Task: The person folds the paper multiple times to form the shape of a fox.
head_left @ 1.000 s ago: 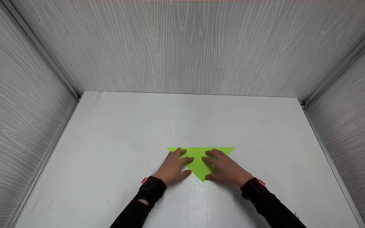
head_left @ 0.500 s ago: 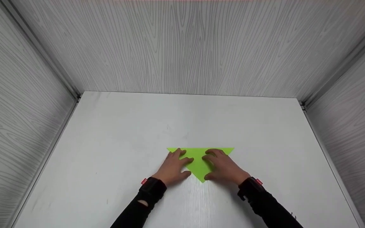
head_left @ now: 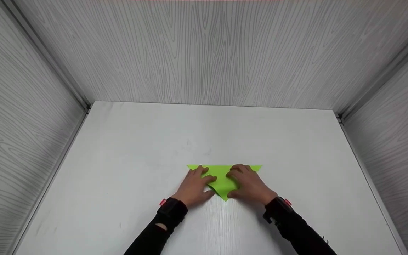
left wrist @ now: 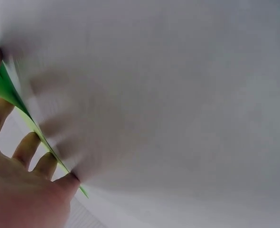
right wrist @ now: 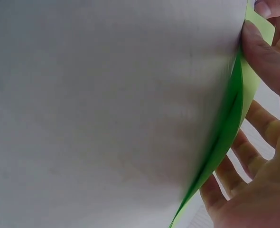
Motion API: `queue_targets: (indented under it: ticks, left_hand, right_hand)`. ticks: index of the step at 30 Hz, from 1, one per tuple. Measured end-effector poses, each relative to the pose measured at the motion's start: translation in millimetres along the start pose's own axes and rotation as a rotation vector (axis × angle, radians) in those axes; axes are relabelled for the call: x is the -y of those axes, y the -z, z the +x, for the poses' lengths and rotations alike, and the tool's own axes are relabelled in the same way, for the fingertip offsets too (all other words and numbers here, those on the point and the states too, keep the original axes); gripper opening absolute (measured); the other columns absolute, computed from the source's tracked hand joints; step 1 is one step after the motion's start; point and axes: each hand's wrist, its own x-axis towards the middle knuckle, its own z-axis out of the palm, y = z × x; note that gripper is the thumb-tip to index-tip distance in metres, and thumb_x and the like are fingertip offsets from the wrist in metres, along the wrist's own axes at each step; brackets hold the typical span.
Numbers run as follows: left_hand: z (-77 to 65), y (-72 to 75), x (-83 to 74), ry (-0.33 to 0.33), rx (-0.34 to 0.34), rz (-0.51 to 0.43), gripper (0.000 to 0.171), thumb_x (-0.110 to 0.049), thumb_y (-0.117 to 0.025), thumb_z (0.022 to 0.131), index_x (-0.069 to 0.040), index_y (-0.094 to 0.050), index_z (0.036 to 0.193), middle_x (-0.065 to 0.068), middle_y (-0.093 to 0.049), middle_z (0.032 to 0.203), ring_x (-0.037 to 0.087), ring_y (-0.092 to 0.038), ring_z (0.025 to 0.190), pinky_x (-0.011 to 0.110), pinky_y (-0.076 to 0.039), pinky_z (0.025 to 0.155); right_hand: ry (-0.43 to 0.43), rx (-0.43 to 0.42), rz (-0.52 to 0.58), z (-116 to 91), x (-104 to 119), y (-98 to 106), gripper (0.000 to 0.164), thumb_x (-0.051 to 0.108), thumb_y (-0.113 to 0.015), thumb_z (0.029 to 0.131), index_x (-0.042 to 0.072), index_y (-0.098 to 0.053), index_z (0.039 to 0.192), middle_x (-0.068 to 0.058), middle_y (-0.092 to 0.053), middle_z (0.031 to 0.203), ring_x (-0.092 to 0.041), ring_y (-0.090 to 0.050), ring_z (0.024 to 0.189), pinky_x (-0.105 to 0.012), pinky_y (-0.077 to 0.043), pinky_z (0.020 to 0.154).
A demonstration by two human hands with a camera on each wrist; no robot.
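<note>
Your left hand [head_left: 193, 187] and right hand [head_left: 250, 186] rest, fingers loosely spread, on folded green paper [head_left: 220, 173], gripping nothing, apparently steadying it.

Head camera is looking from above and well back at 6 o'clock, facing forward and down, taking in counter [head_left: 147, 141], back wall [head_left: 204, 53] at 12 o'clock, left hand [head_left: 193, 187] and right hand [head_left: 251, 186]. Left wrist camera is facing counter from very near, left hand filling 8 o'clock. Right wrist camera is viewing just as closely, right hand showing at 4 o'clock. All three are sharing green paper [head_left: 221, 180]: head at 5 o'clock, left wrist at 9, right wrist at 3.
</note>
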Motion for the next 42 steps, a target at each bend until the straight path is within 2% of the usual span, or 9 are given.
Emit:
queue_targets:
  ticks: [4, 10, 14, 18, 23, 28, 34, 38, 42]
  left_hand:
    - [3.6, -4.5, -2.3, -0.016, -0.068, 0.039, 0.037, -0.034, -0.069, 0.101, -0.018, -0.071, 0.135, 0.017, -0.054, 0.151, 0.039, -0.05, 0.144, 0.053, -0.036, 0.125]
    - [4.3, -5.0, -4.0, -0.011, -0.109, 0.037, 0.033, -0.031, -0.069, 0.101, -0.017, -0.074, 0.131, 0.018, -0.057, 0.145, 0.039, -0.054, 0.14, 0.052, -0.039, 0.122]
    - [3.6, -1.5, -3.2, -0.022, -0.127, 0.029, 0.03, -0.03, -0.069, 0.101, -0.015, -0.075, 0.127, 0.019, -0.059, 0.142, 0.04, -0.056, 0.137, 0.053, -0.041, 0.12]
    - [3.5, -1.0, -2.0, -0.024, -0.141, 0.008, 0.028, -0.03, -0.069, 0.102, -0.014, -0.076, 0.124, 0.019, -0.06, 0.141, 0.039, -0.056, 0.136, 0.053, -0.042, 0.119]
    - [4.3, -4.3, -1.7, -0.019, -0.158, -0.007, 0.027, -0.03, -0.07, 0.102, -0.014, -0.077, 0.123, 0.019, -0.06, 0.141, 0.04, -0.057, 0.136, 0.052, -0.043, 0.118]
    - [5.6, -6.1, -3.2, -0.005, -0.151, -0.012, 0.027, -0.031, -0.068, 0.103, -0.016, -0.076, 0.124, 0.018, -0.06, 0.141, 0.039, -0.057, 0.136, 0.051, -0.043, 0.118]
    - [5.4, -4.7, -5.1, 0.014, -0.12, -0.034, 0.03, -0.032, -0.067, 0.102, -0.015, -0.076, 0.125, 0.018, -0.059, 0.144, 0.04, -0.054, 0.14, 0.054, -0.039, 0.122]
    - [5.3, -5.0, -5.7, 0.02, -0.106, -0.03, 0.031, -0.034, -0.067, 0.103, -0.014, -0.075, 0.125, 0.018, -0.058, 0.145, 0.04, -0.053, 0.14, 0.054, -0.039, 0.122]
    - [4.9, -6.0, -6.9, 0.01, -0.11, -0.02, 0.036, -0.038, -0.068, 0.102, -0.013, -0.074, 0.127, 0.018, -0.057, 0.145, 0.04, -0.053, 0.14, 0.053, -0.041, 0.12]
  right_hand:
    - [-0.013, 0.024, 0.024, -2, -1, 1, 0.06, 0.036, -0.091, 0.081, 0.009, -0.068, 0.13, -0.016, -0.059, 0.143, -0.041, -0.052, 0.136, -0.059, -0.046, 0.113]
    - [-0.046, 0.09, 0.092, -8, -1, 7, 0.062, 0.043, -0.09, 0.082, 0.01, -0.07, 0.131, -0.015, -0.059, 0.147, -0.036, -0.051, 0.143, -0.054, -0.044, 0.119]
    - [-0.007, 0.087, 0.086, -14, -3, 11, 0.052, 0.041, -0.09, 0.083, 0.012, -0.073, 0.122, -0.007, -0.067, 0.13, -0.026, -0.062, 0.125, -0.045, -0.053, 0.108]
    - [0.04, 0.048, 0.068, -21, -5, 15, 0.033, 0.034, -0.082, 0.092, 0.012, -0.075, 0.116, -0.003, -0.071, 0.115, -0.02, -0.068, 0.106, -0.039, -0.057, 0.094]
    - [0.078, -0.049, 0.055, -25, -8, 17, 0.012, 0.02, -0.075, 0.098, 0.012, -0.078, 0.106, -0.002, -0.074, 0.104, -0.019, -0.071, 0.098, -0.036, -0.06, 0.087]
    - [0.1, -0.114, 0.021, -24, -8, 16, 0.007, 0.017, -0.074, 0.098, 0.012, -0.078, 0.101, -0.001, -0.075, 0.098, -0.018, -0.072, 0.093, -0.035, -0.06, 0.082]
    - [-0.007, -0.146, 0.108, -19, -4, 10, 0.008, 0.017, -0.069, 0.102, 0.01, -0.074, 0.102, -0.003, -0.075, 0.098, -0.017, -0.071, 0.091, -0.034, -0.059, 0.08]
    - [-0.111, -0.166, 0.172, -14, -4, 5, 0.009, 0.017, -0.068, 0.103, 0.009, -0.072, 0.101, -0.002, -0.073, 0.096, -0.013, -0.065, 0.087, -0.03, -0.056, 0.078]
    - [-0.177, -0.189, 0.203, -7, -7, 2, 0.009, 0.015, -0.067, 0.101, 0.008, -0.072, 0.098, -0.001, -0.071, 0.092, -0.01, -0.059, 0.082, -0.026, -0.052, 0.076]
